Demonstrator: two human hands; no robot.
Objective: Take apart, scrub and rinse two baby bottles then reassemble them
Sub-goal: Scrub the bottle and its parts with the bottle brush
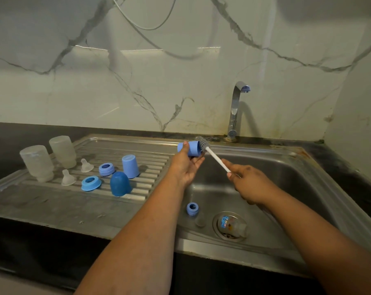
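My left hand [185, 167] grips a light blue bottle cap [192, 148] on its side above the sink's left edge. My right hand [247, 184] holds the white handle of a bottle brush [214, 157]; its grey bristle head [202, 143] is at the cap's open end. On the draining board stand two clear bottle bodies upside down [38, 163] [63, 151], two clear teats [68, 177] [86, 166], two blue collar rings [91, 183] [106, 169], a light blue cap [130, 166] and a dark blue cap [120, 184].
Inside the steel sink [286, 188] lie a blue ring [192, 208], a small clear part [200, 221] and a small clear bottle with a printed label [231, 227] over the drain. The tap [235, 111] stands behind the sink; no water runs from it. A marble wall backs the counter.
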